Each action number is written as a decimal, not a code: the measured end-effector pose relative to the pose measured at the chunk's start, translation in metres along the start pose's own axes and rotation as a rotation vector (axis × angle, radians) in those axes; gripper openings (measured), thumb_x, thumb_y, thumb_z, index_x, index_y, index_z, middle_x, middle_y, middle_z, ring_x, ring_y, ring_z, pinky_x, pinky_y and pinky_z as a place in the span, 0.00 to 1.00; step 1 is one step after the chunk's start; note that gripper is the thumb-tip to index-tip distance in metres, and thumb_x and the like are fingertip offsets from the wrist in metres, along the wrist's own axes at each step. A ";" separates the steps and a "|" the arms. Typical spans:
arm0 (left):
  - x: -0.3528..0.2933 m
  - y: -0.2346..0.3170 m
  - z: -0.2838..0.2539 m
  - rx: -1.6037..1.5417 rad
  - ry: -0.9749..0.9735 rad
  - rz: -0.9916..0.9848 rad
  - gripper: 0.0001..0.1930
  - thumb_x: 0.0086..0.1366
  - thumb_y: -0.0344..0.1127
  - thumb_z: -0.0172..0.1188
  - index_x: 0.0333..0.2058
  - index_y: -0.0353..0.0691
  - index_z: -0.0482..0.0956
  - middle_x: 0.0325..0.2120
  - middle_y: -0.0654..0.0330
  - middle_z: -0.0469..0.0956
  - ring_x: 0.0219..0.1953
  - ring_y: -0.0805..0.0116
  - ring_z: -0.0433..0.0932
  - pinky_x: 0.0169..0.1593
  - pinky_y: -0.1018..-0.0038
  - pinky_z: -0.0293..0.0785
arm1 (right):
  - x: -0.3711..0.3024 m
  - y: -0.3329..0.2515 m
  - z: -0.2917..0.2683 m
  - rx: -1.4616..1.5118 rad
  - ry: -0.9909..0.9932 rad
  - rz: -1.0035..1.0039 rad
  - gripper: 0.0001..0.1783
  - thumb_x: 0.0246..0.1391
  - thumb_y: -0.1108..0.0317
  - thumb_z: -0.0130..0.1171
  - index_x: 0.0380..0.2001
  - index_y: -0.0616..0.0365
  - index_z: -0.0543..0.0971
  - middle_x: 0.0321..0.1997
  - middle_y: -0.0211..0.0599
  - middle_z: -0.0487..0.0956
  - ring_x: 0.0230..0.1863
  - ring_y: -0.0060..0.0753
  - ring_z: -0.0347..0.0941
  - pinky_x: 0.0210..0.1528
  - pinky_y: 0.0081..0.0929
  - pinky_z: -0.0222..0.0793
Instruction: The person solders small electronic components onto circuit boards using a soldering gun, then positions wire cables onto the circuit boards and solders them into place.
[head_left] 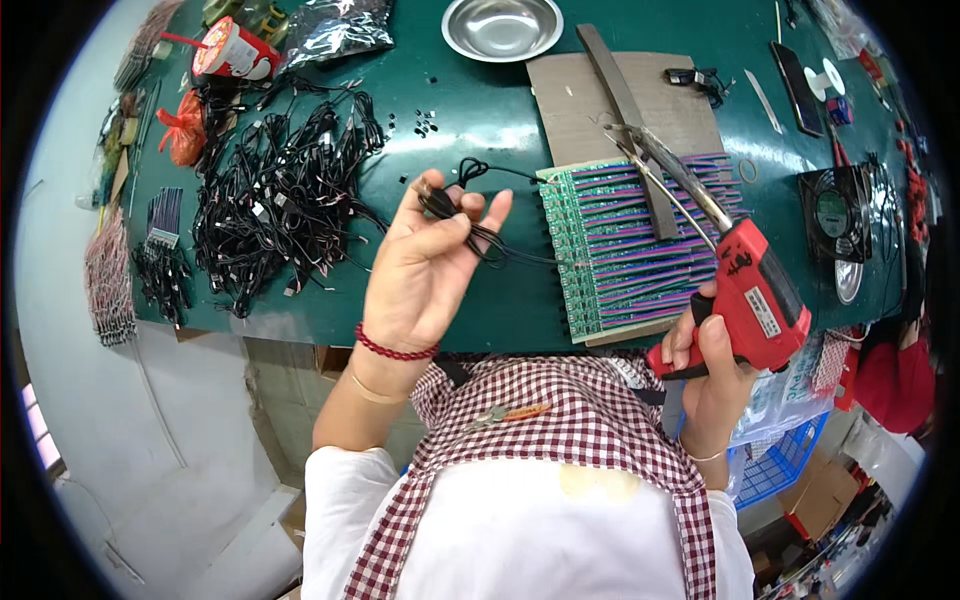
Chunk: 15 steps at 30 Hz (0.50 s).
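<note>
Between the thumb and fingers of my left hand (pixel 432 240) is a black cable (pixel 440 203) with a connector, and its loops hang about the fingers. One end of that cable runs toward the edge of a green circuit board panel (pixel 572 255); whether it is joined there I cannot tell. Rows of blue, red and dark wires (pixel 640 290) extend rightward from the panel. My right hand (pixel 712 365) grips the handle of a red soldering gun (pixel 757 305). Its metal tip points up and left, above a grey bar (pixel 630 130) lying across the wires.
A big tangle of black cables (pixel 285 200) covers the table's left side. Behind are a red cup (pixel 235 50), a steel bowl (pixel 502 28) and a brown board (pixel 560 105). At right stand a black fan (pixel 835 212) and a white spool (pixel 825 80). A blue basket (pixel 780 462) sits below.
</note>
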<state>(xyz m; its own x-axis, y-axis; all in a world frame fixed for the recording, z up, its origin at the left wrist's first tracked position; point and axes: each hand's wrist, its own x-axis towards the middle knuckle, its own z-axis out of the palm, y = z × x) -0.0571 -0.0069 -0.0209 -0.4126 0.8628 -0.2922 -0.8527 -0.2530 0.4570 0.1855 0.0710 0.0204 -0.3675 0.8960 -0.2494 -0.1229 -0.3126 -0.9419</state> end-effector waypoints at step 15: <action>-0.021 -0.032 -0.015 2.144 -0.116 0.370 0.15 0.46 0.26 0.62 0.35 0.39 0.73 0.46 0.59 0.69 0.52 0.58 0.65 0.55 0.59 0.58 | 0.000 0.003 -0.014 -0.015 0.061 0.010 0.16 0.53 0.72 0.54 0.45 0.64 0.67 0.21 0.36 0.69 0.18 0.22 0.63 0.23 0.22 0.63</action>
<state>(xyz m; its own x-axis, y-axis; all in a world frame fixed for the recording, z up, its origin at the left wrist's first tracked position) -0.0260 -0.0241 -0.0421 -0.3425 0.9395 0.0060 0.8292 0.2993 0.4720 0.1977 0.0745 0.0146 -0.3119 0.9104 -0.2718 -0.1054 -0.3174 -0.9424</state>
